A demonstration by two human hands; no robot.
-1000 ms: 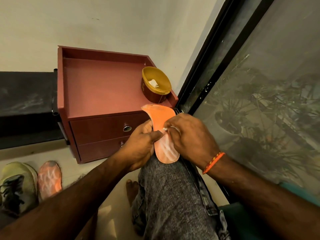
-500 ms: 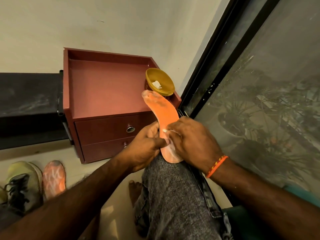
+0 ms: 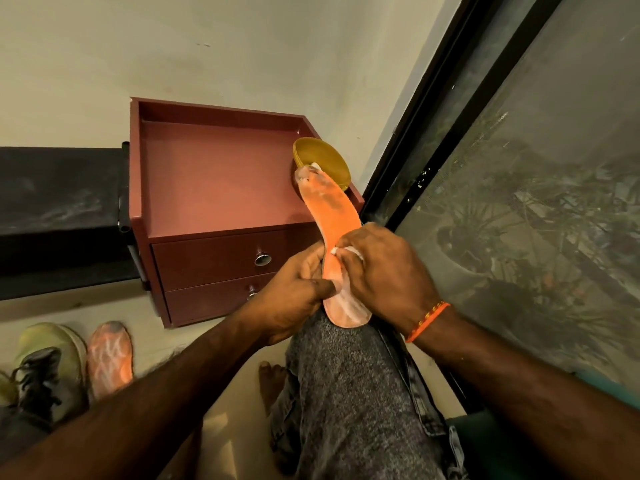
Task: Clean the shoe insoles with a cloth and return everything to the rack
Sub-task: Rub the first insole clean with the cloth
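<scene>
Two hands work on one orange insole resting on the knee: left hand grips its edge, right hand pinches the white cloth. Better wipe toward 12 o'clock, where grey dirt remains.

insole unbent since a second ago, now straight

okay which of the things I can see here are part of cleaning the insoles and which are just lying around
Part of the job:
- flat orange foam insole, gripped by the left hand
- small white cloth, pinched in the right hand
- second orange insole on the floor
- yellow-green laced shoe

Lying about:
- red-brown two-drawer wooden cabinet
- round yellow plastic bowl
</scene>
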